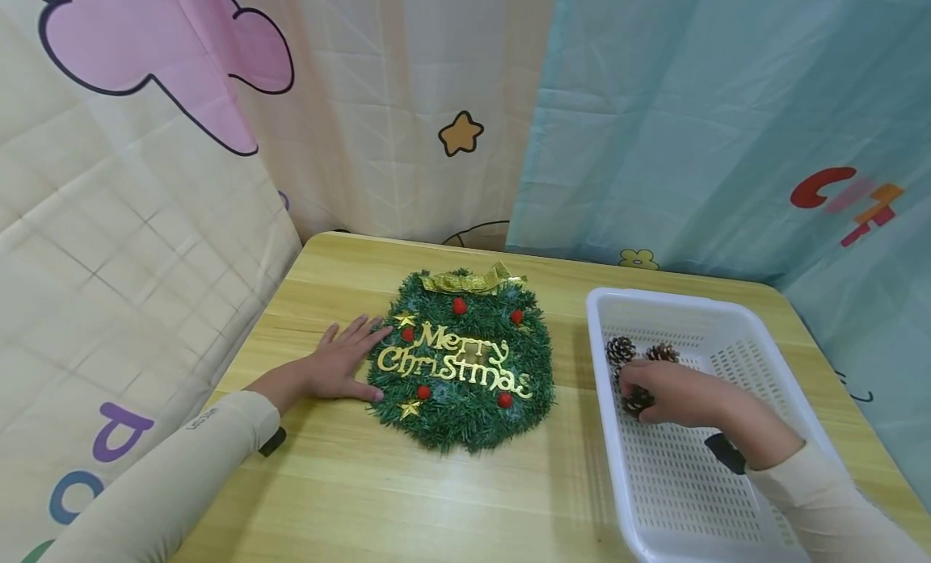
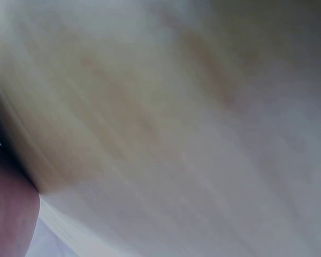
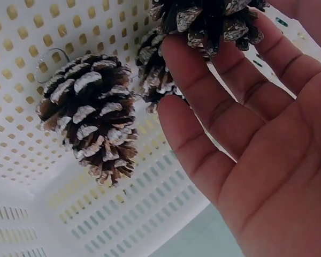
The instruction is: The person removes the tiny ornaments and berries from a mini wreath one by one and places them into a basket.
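Observation:
My left hand (image 1: 342, 363) lies spread on the table, thumb and fingertips at the left edge of a green tinsel wreath (image 1: 465, 422). Gold "Merry Christmas" lettering (image 1: 454, 365), red berries, gold stars and a gold bow decorate this wreath. Over in a white plastic basket (image 1: 613, 442), my right hand (image 1: 676, 393) grips a pine cone (image 3: 214, 21) between thumb and fingers. Two more pine cones with white-tipped scales lie by it: one with a wire loop (image 3: 91, 115), the other (image 3: 152, 67) partly behind the fingers. The left wrist view shows mostly blurred tabletop.
The basket stands on the right side of the wooden table (image 1: 465, 506), its high rim around the right hand. Printed curtains (image 1: 407, 143) hang behind the table's back edge and along both sides.

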### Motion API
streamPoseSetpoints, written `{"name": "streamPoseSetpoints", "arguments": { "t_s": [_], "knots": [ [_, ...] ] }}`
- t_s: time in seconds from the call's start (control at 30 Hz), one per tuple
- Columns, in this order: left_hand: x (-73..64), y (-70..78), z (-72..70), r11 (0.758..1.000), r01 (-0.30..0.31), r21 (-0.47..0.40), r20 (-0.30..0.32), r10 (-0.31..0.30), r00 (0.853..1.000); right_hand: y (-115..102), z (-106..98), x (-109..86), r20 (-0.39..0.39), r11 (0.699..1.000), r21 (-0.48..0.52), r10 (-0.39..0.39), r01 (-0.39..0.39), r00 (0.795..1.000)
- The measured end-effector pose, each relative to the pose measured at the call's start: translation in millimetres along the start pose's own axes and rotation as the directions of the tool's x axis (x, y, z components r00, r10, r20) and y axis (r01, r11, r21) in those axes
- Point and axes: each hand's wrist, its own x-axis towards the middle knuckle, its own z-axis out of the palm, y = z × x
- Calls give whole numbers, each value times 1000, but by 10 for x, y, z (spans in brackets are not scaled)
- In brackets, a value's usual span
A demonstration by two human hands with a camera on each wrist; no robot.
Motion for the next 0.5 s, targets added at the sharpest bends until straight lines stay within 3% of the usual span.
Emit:
{"name": "streamPoseSetpoints", "arguments": {
  "t_s": [0.5],
  "knots": [
    [-4, -5, 5, 1000, -5, -7, -8, 4, 1000, 16, 32, 41, 4, 999, -38, 22, -22, 1000]
  ]
}}
